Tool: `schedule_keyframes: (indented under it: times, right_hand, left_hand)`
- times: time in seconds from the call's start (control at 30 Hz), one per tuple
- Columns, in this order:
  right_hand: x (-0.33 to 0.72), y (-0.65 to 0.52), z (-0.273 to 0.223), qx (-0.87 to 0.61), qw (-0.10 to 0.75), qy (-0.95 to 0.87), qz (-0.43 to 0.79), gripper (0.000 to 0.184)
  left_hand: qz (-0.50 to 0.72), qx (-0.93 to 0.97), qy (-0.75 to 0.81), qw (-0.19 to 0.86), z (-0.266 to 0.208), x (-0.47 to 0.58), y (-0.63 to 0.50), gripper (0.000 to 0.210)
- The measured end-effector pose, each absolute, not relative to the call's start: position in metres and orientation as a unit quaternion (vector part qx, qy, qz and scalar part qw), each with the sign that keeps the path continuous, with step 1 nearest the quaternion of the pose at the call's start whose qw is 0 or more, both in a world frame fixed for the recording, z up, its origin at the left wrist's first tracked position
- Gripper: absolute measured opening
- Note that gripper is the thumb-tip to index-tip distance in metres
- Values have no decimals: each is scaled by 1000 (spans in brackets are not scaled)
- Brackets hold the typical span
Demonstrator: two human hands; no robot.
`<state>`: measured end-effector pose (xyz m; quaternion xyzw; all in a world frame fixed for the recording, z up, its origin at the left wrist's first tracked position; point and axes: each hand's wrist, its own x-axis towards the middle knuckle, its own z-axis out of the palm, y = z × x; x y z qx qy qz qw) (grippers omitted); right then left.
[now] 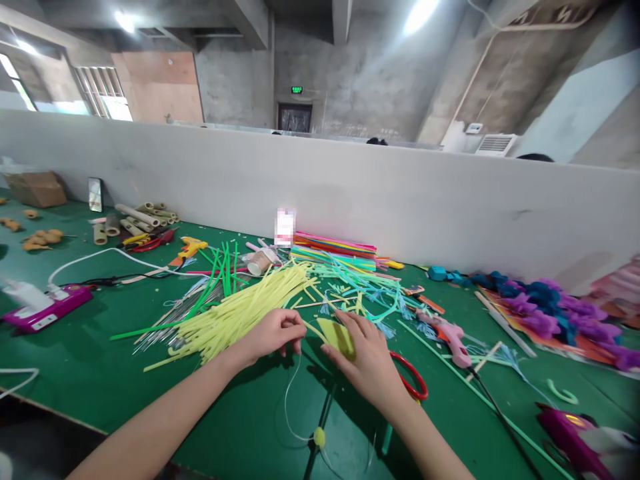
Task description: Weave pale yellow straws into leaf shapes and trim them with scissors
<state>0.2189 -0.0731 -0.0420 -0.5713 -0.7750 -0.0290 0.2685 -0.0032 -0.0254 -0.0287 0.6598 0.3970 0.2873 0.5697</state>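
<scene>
My left hand (280,331) is closed in a pinch, and a thin white thread (287,403) hangs from its fingertips. The thread curves down to a small yellow ball (319,437) on the green table. A narrow yellow strip (315,329) runs between my two hands; whether the left fingers hold its end is hard to tell. My right hand (363,357) grips a flat yellow-green piece (336,337) between thumb and fingers, which partly cover it. Beside my right wrist are the red handles of scissors (417,383), the rest hidden beneath my arm.
Yellow pipe cleaners (245,303) lie heaped beyond my left hand. A yellow glue gun (193,247) and a pink glue gun (453,340) lie on either side. Purple fuzzy pieces (540,323) are at right. A power strip (50,308) sits left; a white partition (225,180) closes the back.
</scene>
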Motion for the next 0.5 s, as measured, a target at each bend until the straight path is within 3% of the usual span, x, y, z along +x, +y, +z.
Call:
schedule_keyframes:
  times: [0.13,0.3,0.5]
  right_hand:
    - [228,-69,-39,-599,333,-729,-12,45]
    - [238,-64,-41,-620,431,-655,37,41]
    - [232,-64,-45,-618,458,-631,98,34]
  left_hand:
    - [374,603,412,571,-25,-4,-21,22]
    - [471,407,386,681,-30,-9,-9,18]
    - [490,363,373,699,-35,-7,-9,27]
